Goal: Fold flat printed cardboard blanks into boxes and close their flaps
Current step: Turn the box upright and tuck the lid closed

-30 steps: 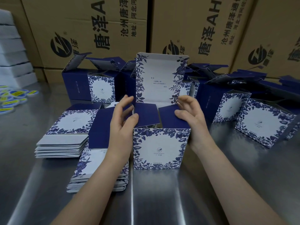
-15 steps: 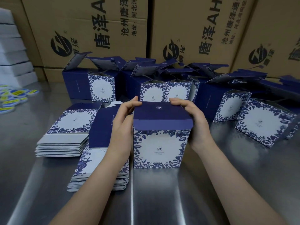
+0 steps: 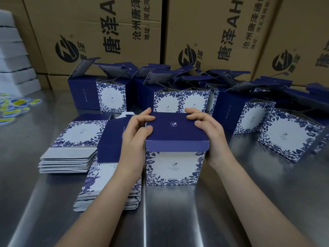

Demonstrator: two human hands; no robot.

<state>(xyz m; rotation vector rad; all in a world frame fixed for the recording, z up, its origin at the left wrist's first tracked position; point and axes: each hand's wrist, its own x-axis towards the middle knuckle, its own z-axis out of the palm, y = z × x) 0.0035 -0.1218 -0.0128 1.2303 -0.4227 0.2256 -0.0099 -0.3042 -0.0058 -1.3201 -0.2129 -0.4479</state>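
A blue-and-white floral box (image 3: pixel 171 166) stands upright on the steel table (image 3: pixel 249 202) in front of me. Its dark blue lid (image 3: pixel 176 128) is folded down over the top, and the tuck flap hangs outside the front face. My left hand (image 3: pixel 137 132) grips the box's upper left side, thumb on the lid's left edge, fingers at its back corner. My right hand (image 3: pixel 208 129) grips the upper right side, fingers curled over the lid's back right corner. Two stacks of flat blanks (image 3: pixel 71 152) (image 3: pixel 99 189) lie to the left.
Several assembled boxes with open lids (image 3: pixel 110 97) (image 3: pixel 292 134) stand in a row behind and to the right. Large brown cartons (image 3: pixel 110 29) wall off the back. White foam sheets (image 3: pixel 12 50) and yellow-blue stickers (image 3: pixel 14 107) sit at far left.
The tall printed lid that stood upright has been folded down over the box top. Both hands moved from the inner side flaps to the lid's back corners and sides.
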